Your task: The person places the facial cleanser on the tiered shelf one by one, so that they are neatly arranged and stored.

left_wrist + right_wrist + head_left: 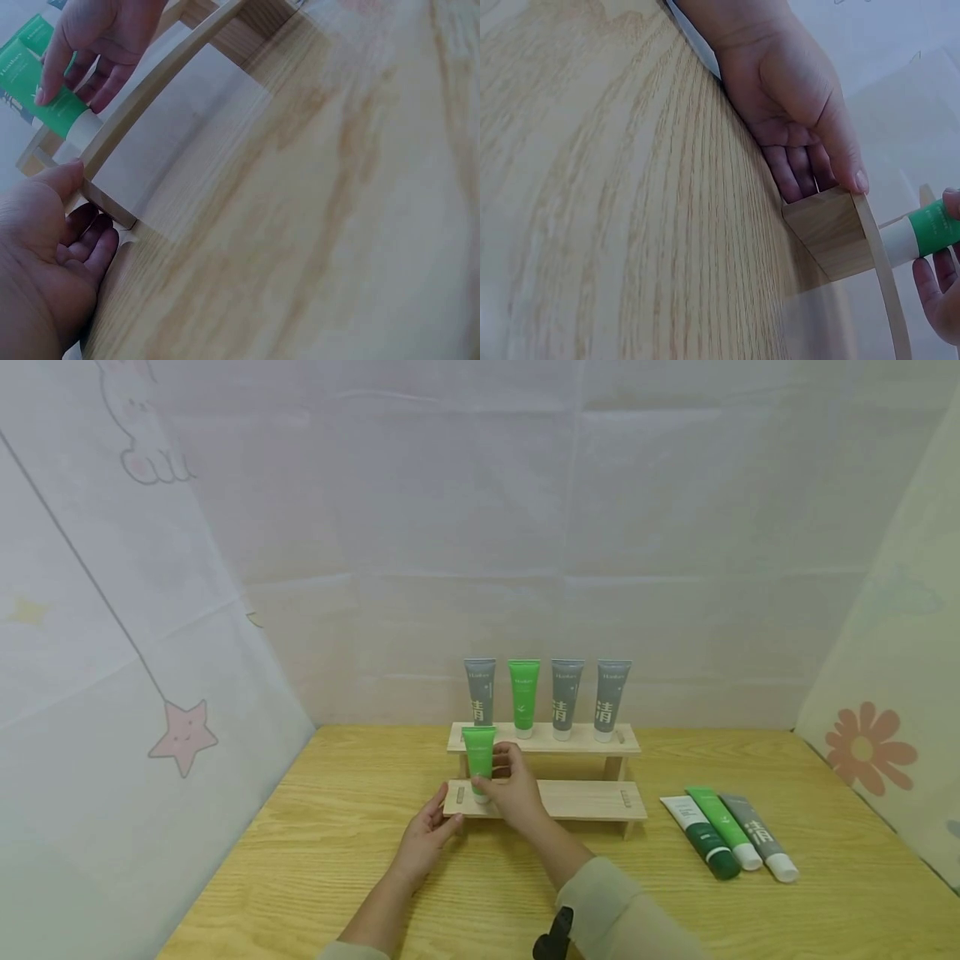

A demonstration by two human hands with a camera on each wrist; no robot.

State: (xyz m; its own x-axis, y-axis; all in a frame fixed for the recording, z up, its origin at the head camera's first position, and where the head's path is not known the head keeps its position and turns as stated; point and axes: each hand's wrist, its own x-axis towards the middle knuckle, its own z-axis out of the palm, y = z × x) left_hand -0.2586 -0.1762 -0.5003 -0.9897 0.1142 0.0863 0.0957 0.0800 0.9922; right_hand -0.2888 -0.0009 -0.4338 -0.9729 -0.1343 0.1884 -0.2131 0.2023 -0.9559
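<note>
My right hand (519,795) pinches a small green squeeze tube (478,748) between thumb and fingers. The tube stands upright, its white cap down, at the left end of the lower step of a two-step wooden display stand (581,800). In the left wrist view the cap (84,129) is right at the step's board. My left hand (422,845) grips that step's left end. Its thumb lies on the board's edge and its fingers (801,171) curl beside the wooden leg (832,232), as the right wrist view shows.
On the upper step stand three grey tubes (567,697) and a green one (523,697), caps down. To the right, a white and dark green tube (702,835), a green tube (723,827) and a grey tube (757,835) lie on the wood-grain table (337,827). Printed cloth hangs behind.
</note>
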